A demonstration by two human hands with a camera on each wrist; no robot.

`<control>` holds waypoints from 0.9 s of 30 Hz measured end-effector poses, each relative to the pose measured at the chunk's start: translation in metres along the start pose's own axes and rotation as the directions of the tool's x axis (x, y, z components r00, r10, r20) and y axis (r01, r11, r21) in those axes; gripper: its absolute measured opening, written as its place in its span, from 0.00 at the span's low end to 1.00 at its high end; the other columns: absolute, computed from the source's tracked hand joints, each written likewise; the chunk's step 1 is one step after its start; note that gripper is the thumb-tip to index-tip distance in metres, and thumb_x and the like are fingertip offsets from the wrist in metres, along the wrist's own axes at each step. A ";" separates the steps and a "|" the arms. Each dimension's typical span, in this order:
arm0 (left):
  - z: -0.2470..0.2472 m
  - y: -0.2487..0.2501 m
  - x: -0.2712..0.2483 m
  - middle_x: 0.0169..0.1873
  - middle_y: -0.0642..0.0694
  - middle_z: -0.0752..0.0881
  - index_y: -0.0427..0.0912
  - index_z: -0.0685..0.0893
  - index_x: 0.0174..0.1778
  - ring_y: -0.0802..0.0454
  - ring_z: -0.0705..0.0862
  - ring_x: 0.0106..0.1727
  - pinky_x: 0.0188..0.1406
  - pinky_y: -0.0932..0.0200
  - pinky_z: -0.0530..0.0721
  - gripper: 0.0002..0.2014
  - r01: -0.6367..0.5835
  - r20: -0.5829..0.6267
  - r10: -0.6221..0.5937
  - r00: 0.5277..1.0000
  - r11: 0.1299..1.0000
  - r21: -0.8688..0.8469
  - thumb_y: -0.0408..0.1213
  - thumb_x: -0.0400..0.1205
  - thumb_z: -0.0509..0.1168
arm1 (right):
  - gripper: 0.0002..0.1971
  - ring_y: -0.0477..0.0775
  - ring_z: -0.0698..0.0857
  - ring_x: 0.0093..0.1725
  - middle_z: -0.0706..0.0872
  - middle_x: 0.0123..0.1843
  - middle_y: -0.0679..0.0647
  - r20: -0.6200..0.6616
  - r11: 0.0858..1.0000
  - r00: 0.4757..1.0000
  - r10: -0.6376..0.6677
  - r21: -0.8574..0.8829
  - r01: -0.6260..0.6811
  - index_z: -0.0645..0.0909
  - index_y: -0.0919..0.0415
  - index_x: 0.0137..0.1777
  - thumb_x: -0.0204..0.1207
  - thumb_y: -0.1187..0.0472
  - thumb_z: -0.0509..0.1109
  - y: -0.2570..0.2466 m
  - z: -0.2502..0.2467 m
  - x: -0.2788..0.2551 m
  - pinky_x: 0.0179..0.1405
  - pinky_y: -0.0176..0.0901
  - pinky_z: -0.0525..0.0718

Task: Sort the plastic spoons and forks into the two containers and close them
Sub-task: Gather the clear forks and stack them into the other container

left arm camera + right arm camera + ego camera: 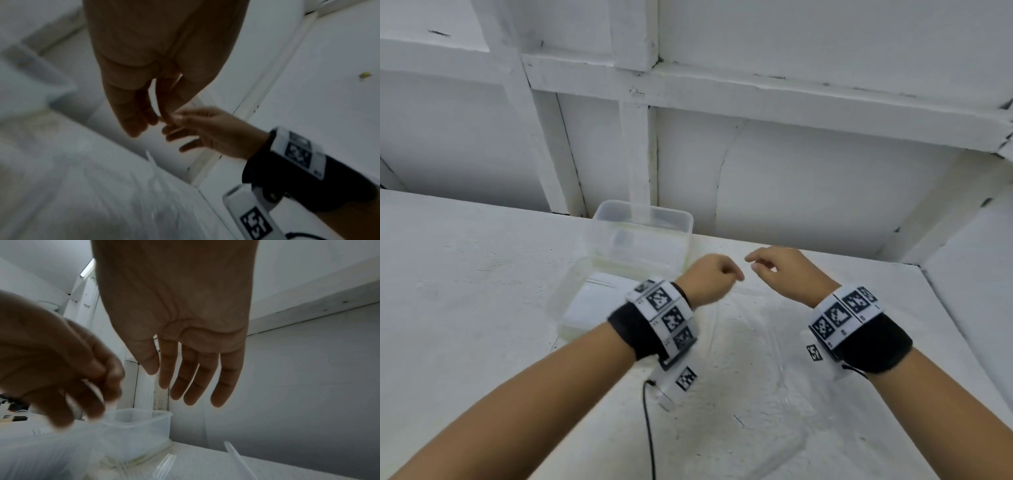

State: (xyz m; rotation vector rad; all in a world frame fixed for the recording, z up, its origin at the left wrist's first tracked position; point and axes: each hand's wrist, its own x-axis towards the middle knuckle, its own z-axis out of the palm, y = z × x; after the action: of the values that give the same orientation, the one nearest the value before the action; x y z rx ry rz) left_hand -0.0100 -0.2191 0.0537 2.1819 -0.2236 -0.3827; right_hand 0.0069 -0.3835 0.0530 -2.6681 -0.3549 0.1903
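Note:
Two clear plastic containers stand left of my hands: the far one [642, 236] [139, 423] is open on top, and the near one [589, 301] is blurred. My left hand [734, 275] [98, 386] hovers above the table with its fingers curled. It pinches a clear plastic utensil [92, 385] that hangs down; whether it is a spoon or a fork I cannot tell. My right hand [755, 263] [185, 386] floats just to the right, fingers loose and empty. Clear cutlery [767, 342] lies on the table under both hands, including a fork [164, 465] and a handle [236, 457].
The white table [465, 308] ends at a white panelled wall [825, 188] right behind the far container. A side wall [979, 291] closes off the right. A black cable [649, 428] runs from my left wrist toward me.

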 end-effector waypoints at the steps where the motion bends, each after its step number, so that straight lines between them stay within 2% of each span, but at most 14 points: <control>1: 0.017 -0.001 0.001 0.58 0.37 0.84 0.34 0.85 0.58 0.44 0.82 0.56 0.59 0.56 0.79 0.17 0.051 0.048 -0.051 0.998 0.999 0.018 0.25 0.80 0.54 | 0.14 0.50 0.82 0.57 0.85 0.60 0.53 -0.006 1.000 1.000 0.017 -0.005 -0.017 0.81 0.57 0.64 0.82 0.59 0.61 0.006 0.001 -0.008 0.59 0.40 0.76; 3: 0.047 -0.006 0.009 0.70 0.37 0.75 0.36 0.79 0.67 0.43 0.75 0.69 0.69 0.55 0.73 0.20 0.176 0.082 -0.184 0.980 0.980 0.094 0.26 0.80 0.52 | 0.14 0.50 0.81 0.58 0.84 0.62 0.53 -0.007 0.999 0.999 0.041 -0.011 -0.041 0.81 0.57 0.64 0.82 0.59 0.60 0.017 0.001 -0.022 0.59 0.39 0.76; 4: 0.059 -0.008 0.013 0.73 0.36 0.69 0.37 0.74 0.71 0.40 0.71 0.72 0.72 0.52 0.70 0.21 0.253 0.064 -0.264 0.962 0.957 0.144 0.28 0.81 0.52 | 0.14 0.49 0.81 0.58 0.84 0.62 0.53 -0.002 0.999 0.999 0.052 -0.006 -0.052 0.81 0.57 0.65 0.83 0.60 0.60 0.021 0.001 -0.029 0.58 0.38 0.75; 7: 0.079 -0.011 0.020 0.75 0.33 0.62 0.35 0.64 0.75 0.34 0.65 0.74 0.75 0.45 0.63 0.22 0.424 -0.075 -0.423 0.903 0.850 0.314 0.32 0.84 0.52 | 0.14 0.49 0.81 0.58 0.84 0.63 0.52 0.021 0.996 0.996 0.083 0.010 -0.083 0.81 0.58 0.65 0.83 0.60 0.59 0.032 0.003 -0.046 0.58 0.36 0.74; 10: 0.088 -0.018 0.025 0.71 0.35 0.65 0.32 0.63 0.72 0.37 0.65 0.74 0.73 0.47 0.63 0.19 0.445 -0.151 -0.422 0.894 0.796 0.410 0.32 0.85 0.52 | 0.14 0.47 0.80 0.55 0.84 0.63 0.51 0.038 0.994 0.994 0.104 0.012 -0.104 0.81 0.57 0.64 0.83 0.59 0.59 0.039 0.007 -0.056 0.55 0.35 0.74; 14: 0.088 -0.030 0.024 0.69 0.34 0.69 0.29 0.65 0.71 0.39 0.70 0.70 0.70 0.52 0.68 0.17 0.383 -0.103 -0.390 0.915 0.757 0.530 0.30 0.86 0.49 | 0.14 0.50 0.81 0.60 0.84 0.63 0.53 0.089 0.994 0.990 0.111 0.012 -0.112 0.81 0.57 0.64 0.83 0.58 0.59 0.041 0.017 -0.053 0.58 0.39 0.76; 16: 0.085 -0.029 0.018 0.61 0.37 0.78 0.31 0.75 0.62 0.42 0.78 0.63 0.57 0.57 0.76 0.13 0.354 -0.022 -0.392 0.920 0.803 0.479 0.29 0.86 0.52 | 0.15 0.52 0.82 0.60 0.84 0.63 0.54 0.117 0.995 0.988 0.100 -0.014 -0.099 0.80 0.57 0.65 0.83 0.58 0.59 0.040 0.022 -0.043 0.59 0.40 0.77; 17: 0.083 -0.029 0.014 0.51 0.40 0.81 0.34 0.79 0.52 0.45 0.82 0.52 0.45 0.59 0.77 0.09 0.358 -0.003 -0.394 0.919 0.829 0.429 0.30 0.85 0.53 | 0.15 0.53 0.81 0.61 0.84 0.64 0.54 0.130 0.995 0.987 0.094 -0.036 -0.090 0.80 0.57 0.65 0.83 0.58 0.59 0.038 0.025 -0.035 0.59 0.41 0.77; 18: 0.082 -0.029 0.008 0.40 0.43 0.80 0.37 0.77 0.40 0.48 0.80 0.40 0.35 0.61 0.73 0.09 0.381 0.004 -0.413 0.911 0.845 0.375 0.31 0.84 0.54 | 0.15 0.54 0.81 0.62 0.83 0.65 0.55 0.141 0.995 0.986 0.088 -0.063 -0.080 0.80 0.57 0.65 0.83 0.59 0.59 0.036 0.028 -0.026 0.60 0.42 0.77; 19: 0.081 -0.030 0.003 0.33 0.44 0.76 0.38 0.72 0.33 0.50 0.76 0.33 0.30 0.62 0.70 0.12 0.413 0.006 -0.437 0.899 0.854 0.315 0.31 0.83 0.55 | 0.15 0.54 0.80 0.64 0.82 0.66 0.55 0.153 0.993 0.984 0.087 -0.094 -0.073 0.79 0.58 0.66 0.83 0.59 0.58 0.034 0.032 -0.016 0.62 0.44 0.76; 20: 0.081 -0.031 -0.003 0.30 0.44 0.74 0.38 0.70 0.30 0.50 0.75 0.32 0.29 0.62 0.71 0.12 0.442 0.014 -0.460 0.888 0.861 0.250 0.30 0.82 0.55 | 0.16 0.55 0.79 0.66 0.81 0.68 0.55 0.166 0.990 0.982 0.088 -0.127 -0.067 0.78 0.58 0.67 0.83 0.60 0.57 0.032 0.037 -0.006 0.64 0.45 0.76; 22: 0.081 -0.034 -0.015 0.28 0.40 0.78 0.35 0.72 0.32 0.44 0.79 0.32 0.35 0.58 0.77 0.10 0.489 0.045 -0.494 0.868 0.867 0.096 0.27 0.80 0.53 | 0.18 0.56 0.76 0.69 0.77 0.72 0.56 0.211 0.979 0.973 0.094 -0.196 -0.052 0.75 0.59 0.71 0.83 0.62 0.57 0.025 0.046 0.012 0.67 0.46 0.74; 24: 0.080 -0.038 -0.029 0.27 0.38 0.78 0.33 0.73 0.34 0.44 0.78 0.27 0.36 0.54 0.81 0.09 0.504 0.068 -0.503 0.862 0.864 0.002 0.25 0.79 0.52 | 0.20 0.57 0.74 0.72 0.74 0.75 0.57 0.274 0.968 0.958 0.089 -0.249 -0.018 0.72 0.61 0.74 0.82 0.62 0.58 0.016 0.057 0.024 0.69 0.47 0.72; 27: 0.078 -0.044 -0.047 0.26 0.42 0.74 0.36 0.71 0.31 0.50 0.72 0.22 0.20 0.63 0.73 0.11 0.488 0.066 -0.489 0.870 0.872 0.027 0.26 0.80 0.52 | 0.21 0.59 0.77 0.67 0.77 0.71 0.60 0.357 0.934 0.932 0.064 -0.350 0.070 0.71 0.63 0.73 0.81 0.61 0.62 0.005 0.072 0.031 0.63 0.46 0.76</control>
State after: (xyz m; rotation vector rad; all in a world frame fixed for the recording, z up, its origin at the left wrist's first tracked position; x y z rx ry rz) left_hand -0.0800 -0.2377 -0.0167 2.2195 0.3028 -0.7440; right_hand 0.0243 -0.3501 -0.0165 -2.9862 -0.5565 0.6877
